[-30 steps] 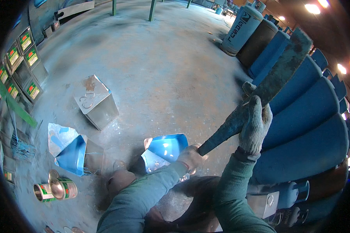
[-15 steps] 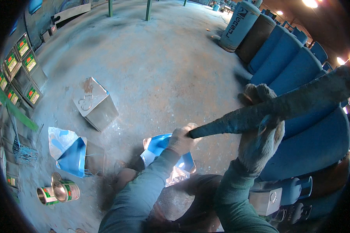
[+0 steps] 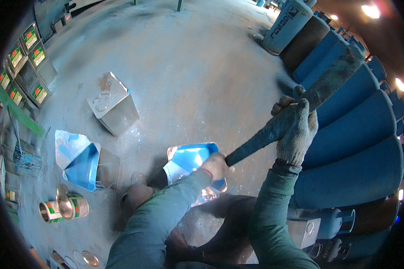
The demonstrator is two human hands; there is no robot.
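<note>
My right hand (image 3: 296, 130), in a dirty knit glove, grips a long dark heavy tool (image 3: 300, 105) that slants up to the right. Its lower end hangs just right of my left hand (image 3: 214, 165). That bare left hand presses on the edge of a shiny bent metal sheet (image 3: 188, 161) with a blue inner face, lying on the concrete floor in front of me.
A square metal tin (image 3: 112, 103) lies tipped on the floor at left. Another flattened blue-lined sheet (image 3: 78, 157) lies nearer left, with small open cans (image 3: 63, 208) below it. Stacked labelled tins (image 3: 27, 54) line the far left. Blue drums (image 3: 359, 148) lie along the right.
The tool swung down to nearly level half a second ago and is raised again, slanting up to the right. My left hand stays on the metal sheet.
</note>
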